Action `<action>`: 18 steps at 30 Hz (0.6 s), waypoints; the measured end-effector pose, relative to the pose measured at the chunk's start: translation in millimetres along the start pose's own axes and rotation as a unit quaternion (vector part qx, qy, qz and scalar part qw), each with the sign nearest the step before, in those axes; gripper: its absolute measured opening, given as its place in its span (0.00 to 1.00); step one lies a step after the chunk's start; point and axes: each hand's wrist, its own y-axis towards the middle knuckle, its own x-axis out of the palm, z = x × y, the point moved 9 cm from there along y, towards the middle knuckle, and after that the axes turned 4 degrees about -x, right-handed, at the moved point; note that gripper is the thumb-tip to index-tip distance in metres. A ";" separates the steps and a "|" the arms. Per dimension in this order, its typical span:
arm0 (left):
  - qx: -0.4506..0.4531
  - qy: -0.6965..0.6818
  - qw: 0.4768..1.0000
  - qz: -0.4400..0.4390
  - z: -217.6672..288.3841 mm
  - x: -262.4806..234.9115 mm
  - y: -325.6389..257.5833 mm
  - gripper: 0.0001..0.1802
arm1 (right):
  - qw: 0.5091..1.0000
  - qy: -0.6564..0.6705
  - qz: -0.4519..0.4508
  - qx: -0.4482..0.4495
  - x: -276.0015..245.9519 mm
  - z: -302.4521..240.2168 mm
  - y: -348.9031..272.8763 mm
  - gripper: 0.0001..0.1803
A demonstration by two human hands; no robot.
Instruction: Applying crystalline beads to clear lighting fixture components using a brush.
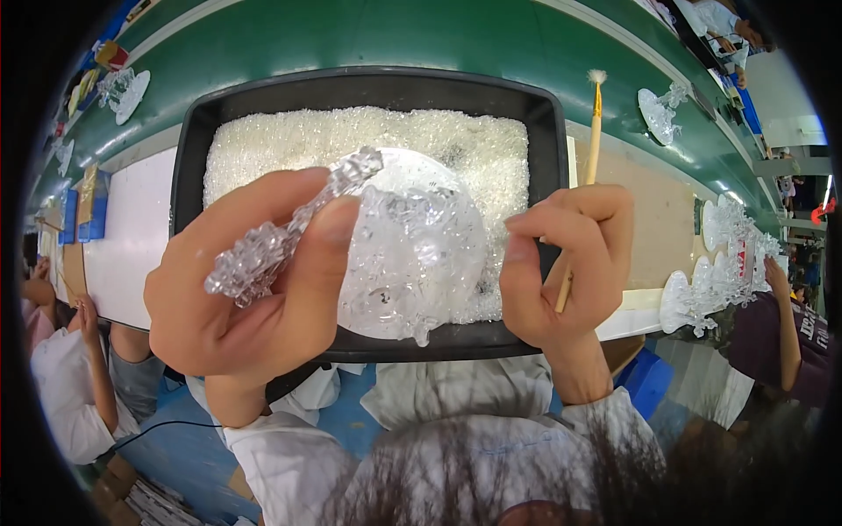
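Clear knobbly piece [254,261]: slanting across the middle left of the frame, lower end toward the left, upper end near the centre, above the tray.
Left hand [241,280]: left of centre, thumb and forefinger clamped on the clear knobbly piece.
Right hand [570,263]: right of centre, well apart from the left hand, fingers curled round the brush, thumb tip and forefinger tip close together.
Brush [595,131]: pale wooden handle rising through the right hand, whitish bristles pointing to the top of the frame.
White disc [412,167]: round, in the centre of the frame, in front of the beads.
Lumpy clear model [417,245]: over the white disc; glare and see-through material make it hard to tell whether it joins the clear knobbly piece.
Tray [368,81]: black, rectangular, across the centre behind both hands.
Beads [289,136]: small, clear and glittering, spread inside the tray.
Table [395,39]: green, along the top of the frame.
Other clear models [702,294]: on white discs, grouped at the right edge of the frame.
Blue bin [92,215]: at the left of the frame, beside a white board [136,223].
Co-worker [74,386]: white top, lower left edge.
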 end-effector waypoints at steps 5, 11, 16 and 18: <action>-0.032 -0.070 0.994 0.083 -15.4 -4.6 -5.8 0.14 | 0.998 0.041 -0.008 -0.037 -2.8 -3.8 3.7 0.14; -0.034 -0.020 0.998 -0.039 -13.1 -1.4 -12.7 0.15 | 0.992 0.063 0.079 -0.082 -13.5 -5.1 -2.0 0.16; -0.057 -0.036 0.997 -0.040 -24.2 -9.5 -21.8 0.14 | 0.992 0.074 0.042 -0.092 -15.2 -2.6 -3.4 0.22; -0.056 0.002 0.996 -0.071 -27.8 -1.1 -20.6 0.15 | 0.992 0.099 0.014 -0.075 -14.0 -9.8 0.8 0.22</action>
